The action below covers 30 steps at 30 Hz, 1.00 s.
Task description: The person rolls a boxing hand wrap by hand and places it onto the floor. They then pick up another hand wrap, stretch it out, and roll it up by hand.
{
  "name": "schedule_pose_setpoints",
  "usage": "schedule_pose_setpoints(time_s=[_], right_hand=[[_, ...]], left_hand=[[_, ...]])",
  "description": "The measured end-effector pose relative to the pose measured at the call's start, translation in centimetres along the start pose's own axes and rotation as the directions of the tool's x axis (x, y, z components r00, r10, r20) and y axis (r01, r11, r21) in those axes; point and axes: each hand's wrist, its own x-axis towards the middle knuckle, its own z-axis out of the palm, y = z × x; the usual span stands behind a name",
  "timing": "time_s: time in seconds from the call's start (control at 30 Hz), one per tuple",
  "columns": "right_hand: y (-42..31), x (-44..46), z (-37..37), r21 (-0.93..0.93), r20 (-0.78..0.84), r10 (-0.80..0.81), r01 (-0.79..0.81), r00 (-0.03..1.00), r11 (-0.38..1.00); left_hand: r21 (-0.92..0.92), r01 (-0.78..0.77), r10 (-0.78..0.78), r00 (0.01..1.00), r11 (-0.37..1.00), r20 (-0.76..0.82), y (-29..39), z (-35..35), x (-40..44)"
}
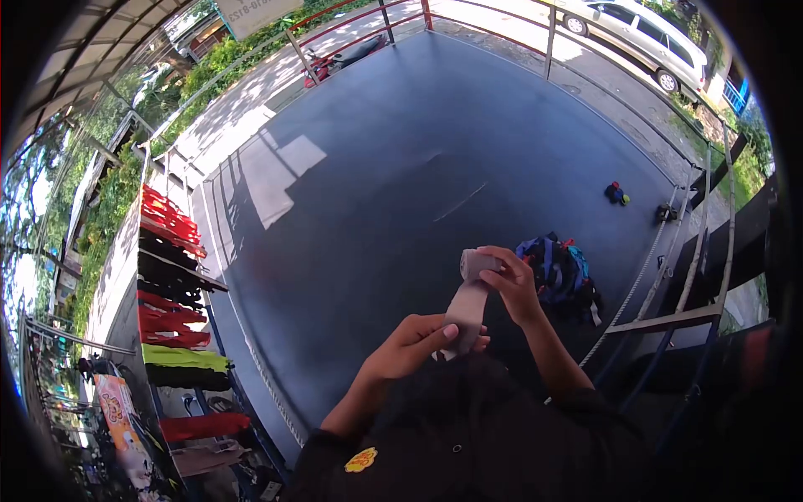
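A pale grey-beige hand wrap [468, 305] stretches between my two hands in front of my chest. Its upper end is wound into a roll [469, 265], which my right hand [512, 283] grips with fingers and thumb. Lower down, my left hand [410, 345] pinches the flat strip, thumb on top and fingers behind it. The strip's lower end is partly hidden by my left hand and my dark shirt [502, 418].
I am at a boxing ring with a dark mat [360, 184], bounded by ropes [636, 289]. A heap of bags [556, 268] lies at right; small gear [617, 194] sits farther off. Red, black and green cloths [171, 322] hang at left. A silver car [644, 38] stands outside.
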Motion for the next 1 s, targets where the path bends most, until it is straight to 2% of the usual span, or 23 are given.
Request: schedule_pose_setpoints(time_s=[0.07, 0.1, 0.13, 0.17, 0.2, 0.23, 0.27, 0.33, 0.37, 0.47, 0.57, 0.67, 0.73, 0.8, 0.83, 0.9, 0.93, 1.0], right_hand=[[-0.5, -0.4, 0.3, 0.121, -0.013, 0.028, -0.026, 1.0, 0.992], [-0.9, -0.7, 0.3, 0.206, -0.007, 0.046, -0.044, 0.999, 0.978], [-2.5, -1.1, 0.7, 0.204, 0.021, 0.039, -0.043, 0.999, 0.978], [-3.7, -1.5, 1.3, 0.204, 0.02, 0.042, -0.045, 0.999, 0.978], [-4.7, -1.8, 1.8, 0.159, 0.065, -0.011, 0.0, 0.998, 0.987], [-5.4, -2.0, 2.4, 0.116, 0.11, -0.063, 0.05, 0.992, 0.992], [-5.6, -2.4, 2.8, 0.017, 0.124, -0.077, 0.075, 0.989, 0.997], [-4.7, -3.3, 4.2, -0.053, 0.079, -0.112, 0.117, 0.991, 0.992], [-4.3, -3.5, 5.1, -0.153, 0.049, -0.24, 0.245, 0.97, 0.957], [-3.7, -4.3, 6.0, -0.13, -0.035, -0.19, 0.184, 0.981, 0.974], [-4.3, -4.8, 6.2, -0.215, 0.012, -0.248, 0.245, 0.969, 0.946], [-4.1, -5.3, 5.5, -0.161, 0.068, -0.24, 0.248, 0.968, 0.955], [-4.3, -5.3, 5.2, -0.121, 0.091, -0.247, 0.257, 0.965, 0.959], [-4.6, -5.3, 5.1, -0.331, 0.075, -0.275, 0.285, 0.958, 0.9], [-4.4, -5.4, 5.0, -0.331, 0.075, -0.271, 0.28, 0.96, 0.901], [-3.8, -5.4, 4.9, -0.378, 0.028, -0.236, 0.228, 0.971, 0.897], [-3.8, -5.2, 4.4, -0.377, 0.029, -0.234, 0.228, 0.972, 0.898], [-3.9, -4.6, 2.9, -0.612, 0.109, -0.412, 0.388, 0.904, 0.689]], left_hand=[[0.027, 0.046, -0.046, 0.999, 0.999, 0.012, -1.2, -1.5, -0.6], [0.161, 0.229, -0.24, 0.969, 0.96, 0.057, -2.9, -3.2, -0.5], [0.3, 0.388, -0.427, 0.901, 0.872, 0.076, -3.5, -3.9, -0.5], [0.298, 0.39, -0.429, 0.9, 0.872, 0.077, -4.6, -3.2, -0.9], [0.375, 0.182, -0.131, 0.979, 0.909, -0.158, -5.8, -1.8, -1.1], [0.492, -0.008, 0.202, 0.918, 0.87, -0.342, -6.0, -0.9, -1.2], [0.525, -0.072, 0.29, 0.892, 0.848, -0.347, -5.9, -1.0, -1.1], [0.529, -0.14, 0.421, 0.781, 0.837, -0.461, -5.4, 0.1, -0.4], [0.508, -0.127, 0.391, 0.801, 0.852, -0.453, -4.9, 0.3, 0.0], [0.59, -0.138, 0.467, 0.76, 0.795, -0.452, -5.0, 0.7, 1.5], [0.59, -0.146, 0.493, 0.724, 0.794, -0.483, -5.4, 0.2, 1.9], [0.636, -0.191, 0.558, 0.699, 0.748, -0.447, -5.8, -0.5, 2.2], [0.564, -0.217, 0.534, 0.69, 0.797, -0.489, -4.9, -0.1, 2.3], [0.541, -0.202, 0.483, 0.752, 0.816, -0.449, -4.2, -0.2, 2.1], [0.538, -0.199, 0.48, 0.752, 0.819, -0.452, -3.8, -0.1, 2.2], [0.691, -0.181, 0.549, 0.755, 0.7, -0.359, -3.2, -0.1, 2.3], [0.691, -0.179, 0.549, 0.754, 0.7, -0.361, -3.0, -0.2, 2.2], [0.809, -0.122, 0.571, 0.767, 0.576, -0.291, -2.7, -0.4, 2.0]])
